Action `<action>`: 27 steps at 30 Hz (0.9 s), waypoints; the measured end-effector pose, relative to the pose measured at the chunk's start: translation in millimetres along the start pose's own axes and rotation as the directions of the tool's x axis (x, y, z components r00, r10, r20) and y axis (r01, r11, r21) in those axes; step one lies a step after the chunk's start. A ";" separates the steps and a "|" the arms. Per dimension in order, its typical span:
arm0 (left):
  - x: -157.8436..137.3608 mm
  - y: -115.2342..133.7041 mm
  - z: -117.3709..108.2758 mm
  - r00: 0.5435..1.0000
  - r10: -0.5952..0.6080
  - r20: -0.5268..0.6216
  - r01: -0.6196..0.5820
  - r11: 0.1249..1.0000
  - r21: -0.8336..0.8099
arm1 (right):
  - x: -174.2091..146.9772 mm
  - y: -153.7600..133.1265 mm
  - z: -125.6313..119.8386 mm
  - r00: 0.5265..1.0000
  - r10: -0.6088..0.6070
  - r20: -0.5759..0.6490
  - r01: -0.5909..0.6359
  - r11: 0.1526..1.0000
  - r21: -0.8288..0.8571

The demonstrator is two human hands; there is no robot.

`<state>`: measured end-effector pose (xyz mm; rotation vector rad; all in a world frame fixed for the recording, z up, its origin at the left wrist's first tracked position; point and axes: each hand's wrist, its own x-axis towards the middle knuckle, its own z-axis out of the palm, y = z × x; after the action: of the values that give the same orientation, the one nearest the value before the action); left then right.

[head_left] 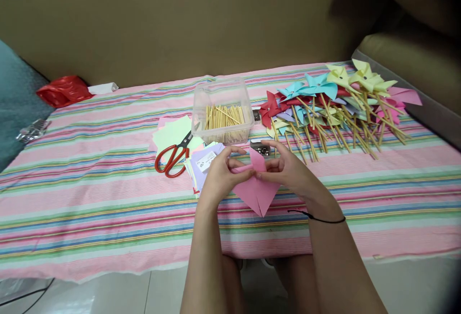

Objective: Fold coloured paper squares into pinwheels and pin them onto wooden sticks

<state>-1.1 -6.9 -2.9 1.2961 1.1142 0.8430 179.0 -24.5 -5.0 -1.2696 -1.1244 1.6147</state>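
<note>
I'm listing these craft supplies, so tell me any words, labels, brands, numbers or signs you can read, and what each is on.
White label on the purple paper: printed, but too small and blurred to read.
No other text can be made out.

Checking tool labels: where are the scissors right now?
Head view, left of centre: the scissors lie partly over the pale green paper, by the near left corner of the clear box, left of the left hand.
</note>
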 end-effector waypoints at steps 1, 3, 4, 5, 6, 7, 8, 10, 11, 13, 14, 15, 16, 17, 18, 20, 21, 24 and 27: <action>-0.2 0.1 -0.1 1.000 -0.003 0.002 0.003 1.000 -0.003 | -0.2 -0.1 0.1 1.000 0.000 0.000 0.000 1.000 -0.002; -0.4 0.2 -0.3 1.000 -0.012 0.007 0.012 1.000 -0.012 | -0.3 -0.1 0.1 1.000 0.002 0.002 -0.002 1.000 0.002; -0.4 0.2 -0.3 1.000 -0.015 0.009 0.015 1.000 -0.014 | -0.2 0.0 0.0 1.000 0.005 0.003 -0.005 1.000 0.004; -0.4 0.2 -0.3 1.000 -0.017 0.011 0.017 1.000 -0.011 | -0.1 0.2 -0.1 1.000 0.005 0.001 -0.005 1.000 0.004; -0.4 0.2 -0.3 1.000 -0.018 0.013 0.018 1.000 -0.007 | 0.0 0.5 -0.2 1.000 0.005 0.001 -0.005 1.000 0.003; -0.3 0.2 -0.2 1.000 -0.017 0.014 0.017 1.000 -0.002 | 0.0 0.8 -0.2 1.000 0.004 0.000 -0.004 1.000 0.001; -0.2 0.1 0.0 1.000 -0.017 0.017 0.017 1.000 0.002 | 0.1 1.1 -0.2 1.000 0.003 -0.001 -0.003 1.000 -0.002; -0.2 -0.1 0.3 1.000 -0.014 0.018 0.014 1.000 0.005 | 0.2 1.5 0.1 1.000 -0.002 0.001 0.002 1.000 -0.009; -0.2 -0.2 0.4 1.000 -0.013 0.019 0.013 1.000 0.003 | 0.2 1.6 0.3 1.000 -0.002 0.004 0.002 1.000 -0.014; -0.3 -0.3 0.5 1.000 -0.013 0.021 0.013 1.000 -0.006 | 0.3 1.6 0.8 1.000 0.001 0.008 0.000 1.000 -0.023; -0.3 -0.2 0.5 1.000 -0.016 0.023 0.016 1.000 -0.012 | 0.4 1.5 0.9 1.000 0.004 0.012 -0.004 1.000 -0.026; -0.4 0.0 0.4 0.999 -0.019 0.027 0.020 1.000 -0.019 | 0.4 1.4 1.0 1.000 0.007 0.015 -0.007 1.000 -0.028; -0.4 0.3 0.2 0.999 -0.023 0.031 0.024 0.999 -0.025 | 0.4 1.2 1.0 1.000 0.010 0.015 -0.009 1.000 -0.028; -0.4 0.8 0.0 0.999 -0.024 0.033 0.025 0.999 -0.033 | 0.4 1.1 0.9 1.000 0.011 0.015 -0.011 0.999 -0.030; -0.4 1.4 -0.2 0.999 -0.024 0.034 0.026 0.999 -0.041 | 0.3 1.0 0.8 1.000 0.012 0.011 -0.012 0.999 -0.032; -0.4 2.7 -0.3 0.999 -0.021 0.030 0.022 0.998 -0.054 | 0.0 0.8 0.5 1.000 0.016 0.002 -0.016 0.999 -0.031; -0.4 3.3 -0.2 0.999 -0.018 0.027 0.019 0.998 -0.057 | -0.1 0.8 0.4 1.000 0.017 -0.001 -0.017 0.999 -0.029; -0.6 4.1 0.1 1.000 -0.016 0.026 0.017 0.998 -0.056 | -0.1 1.2 0.4 1.000 0.016 -0.007 -0.016 1.000 -0.022; -0.9 3.4 0.3 0.999 -0.023 0.037 0.025 0.998 -0.055 | 0.5 1.7 0.9 1.000 0.011 -0.005 -0.011 1.000 -0.026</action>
<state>-0.7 -7.4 0.6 1.2451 1.0688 0.8244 178.0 -24.7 -6.6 -1.2978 -1.1412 1.6086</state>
